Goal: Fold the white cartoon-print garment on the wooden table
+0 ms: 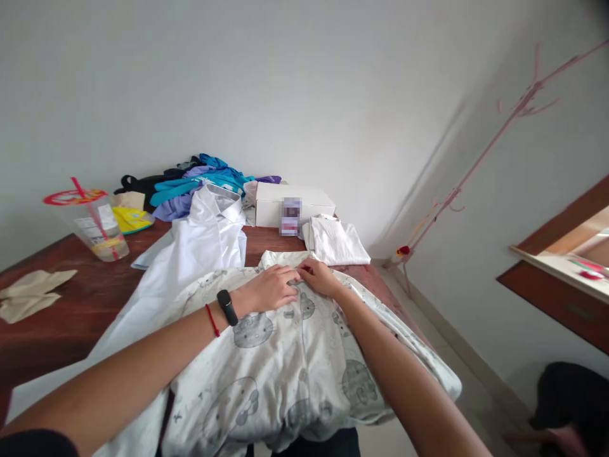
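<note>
Both of my hands meet at the upper middle of the white cotton garment printed with grey cartoon bears (pixel 295 355), which lies spread flat across the near end of the dark red-brown wooden table (pixel 71 311) and hangs over its right edge. My left hand (pixel 271 289), with a black band and a red string on the wrist, rests palm down, fingertips curled onto the fabric. My right hand (pixel 320 276) pinches a small fold of the same fabric; the fingertips of both hands almost touch. Just left of the garment, partly under it, lies a plain white collared shirt (pixel 200 247). Beyond my hands sits a folded white cloth (pixel 337 244), then a long white cardboard box (pixel 295 203) and a heap of blue, purple and black clothes (pixel 195 181) against the wall. Far left stand a clear plastic cup with a red straw (pixel 98 228) and a crumpled beige cloth (pixel 31 292).
</note>
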A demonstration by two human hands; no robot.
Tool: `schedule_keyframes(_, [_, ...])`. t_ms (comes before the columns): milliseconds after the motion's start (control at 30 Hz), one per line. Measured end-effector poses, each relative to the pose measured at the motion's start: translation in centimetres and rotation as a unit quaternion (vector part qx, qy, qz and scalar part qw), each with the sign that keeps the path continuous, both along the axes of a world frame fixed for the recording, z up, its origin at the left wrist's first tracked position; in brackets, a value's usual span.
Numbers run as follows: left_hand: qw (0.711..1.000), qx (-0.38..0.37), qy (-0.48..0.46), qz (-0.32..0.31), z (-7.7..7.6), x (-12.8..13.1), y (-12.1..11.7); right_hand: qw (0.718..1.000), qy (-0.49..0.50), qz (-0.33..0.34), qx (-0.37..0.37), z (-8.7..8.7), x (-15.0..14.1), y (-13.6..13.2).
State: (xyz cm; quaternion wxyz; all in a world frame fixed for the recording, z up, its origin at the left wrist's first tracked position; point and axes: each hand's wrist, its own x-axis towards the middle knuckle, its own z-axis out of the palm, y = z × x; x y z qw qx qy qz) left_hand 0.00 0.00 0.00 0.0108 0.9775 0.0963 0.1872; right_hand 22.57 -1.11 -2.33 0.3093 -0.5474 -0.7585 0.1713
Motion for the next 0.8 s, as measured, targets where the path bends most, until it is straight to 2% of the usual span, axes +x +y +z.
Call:
schedule_keyframes(233, [0.998, -0.058, -0.038, -0.013, -0.5, 0.0, 0.3, 1.0, -0.013, -0.017, 0.003, -0.5, -0.2, 0.2])
schedule_keyframes(500, [0.999, -0.015, 0.011, 0.036, -1.0, -0.5, 0.5, 0.996, -0.04, -0.08, 0.002, -1.1, -1.5, 0.5])
schedule_keyframes(667, [0.999, -0.025, -0.016, 0.032, -1.8, -0.8, 0.9, 0.996, -0.067, -0.054, -0.03, 0.7, -1.4, 0.4])
schedule_keyframes(800, [0.998, -0.049, -0.026, 0.034, -2.2, -0.8, 1.2, 0.996, -0.072, -0.008, -0.06, 3.1, 0.4, -1.6])
